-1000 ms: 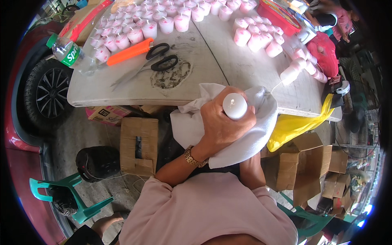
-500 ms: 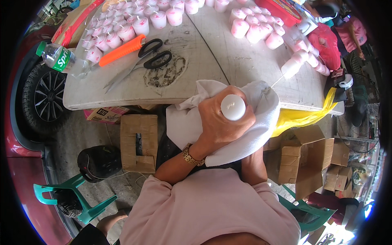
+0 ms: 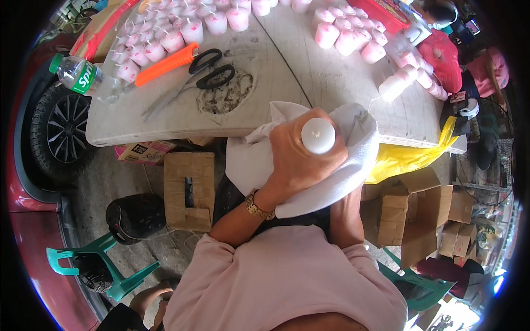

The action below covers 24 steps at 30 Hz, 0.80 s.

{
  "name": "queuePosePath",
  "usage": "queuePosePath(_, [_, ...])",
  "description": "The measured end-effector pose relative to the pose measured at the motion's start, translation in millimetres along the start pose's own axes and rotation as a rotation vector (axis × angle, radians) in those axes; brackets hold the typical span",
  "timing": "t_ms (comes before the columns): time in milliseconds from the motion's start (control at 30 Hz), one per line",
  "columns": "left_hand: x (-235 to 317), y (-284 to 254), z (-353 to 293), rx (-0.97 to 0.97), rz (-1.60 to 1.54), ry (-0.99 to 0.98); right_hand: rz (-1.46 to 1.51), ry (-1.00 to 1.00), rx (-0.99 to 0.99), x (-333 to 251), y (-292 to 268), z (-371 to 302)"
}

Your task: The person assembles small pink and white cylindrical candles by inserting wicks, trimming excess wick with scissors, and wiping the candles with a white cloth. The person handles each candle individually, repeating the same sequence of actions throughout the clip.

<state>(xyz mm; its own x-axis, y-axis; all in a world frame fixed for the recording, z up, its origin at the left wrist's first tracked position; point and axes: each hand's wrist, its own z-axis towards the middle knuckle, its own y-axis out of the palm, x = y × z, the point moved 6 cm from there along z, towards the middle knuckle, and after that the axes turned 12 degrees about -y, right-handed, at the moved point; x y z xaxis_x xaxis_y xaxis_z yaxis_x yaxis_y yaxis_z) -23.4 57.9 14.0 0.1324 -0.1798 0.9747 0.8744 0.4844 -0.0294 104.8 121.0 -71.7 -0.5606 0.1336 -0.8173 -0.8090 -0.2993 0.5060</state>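
My left hand [image 3: 291, 157] is wrapped round a white candle [image 3: 318, 136], whose round top and short wick face up. Against that hand a white cloth [image 3: 317, 204] is bunched at the table's near edge. My right forearm [image 3: 346, 218] goes up beneath the cloth, which hides the hand and its fingers. Beyond the cloth on the right lies a row of white and pink candles [image 3: 393, 87], with a thin wick strand trailing toward the cloth. Black-handled scissors [image 3: 212, 76] and a knife with an orange cover [image 3: 165, 65] rest on the table to the left.
Many pink-and-white candles [image 3: 214, 23] stand at the table's [image 3: 165, 124] far side, with a smaller group [image 3: 346, 41] to the right. A plastic bottle [image 3: 74, 73] lies at left. A yellow bag [image 3: 406, 163] hangs at the near right edge, above open cardboard boxes [image 3: 393, 220].
My left hand and the candle have shifted slightly up and to the right. The candle's top is tilted a little differently, and its wick looks shorter from this angle.
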Motion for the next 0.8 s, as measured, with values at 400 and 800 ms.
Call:
queuePosePath(400, [11,-28,-8,-0.218,0.088,0.001,-0.614,0.399,-0.853,-41,-7,-72])
queuePosePath(800, [-41,-3,-18,-0.369,-0.213,-0.275,-1.227,-0.785,-1.005,-111,129,22])
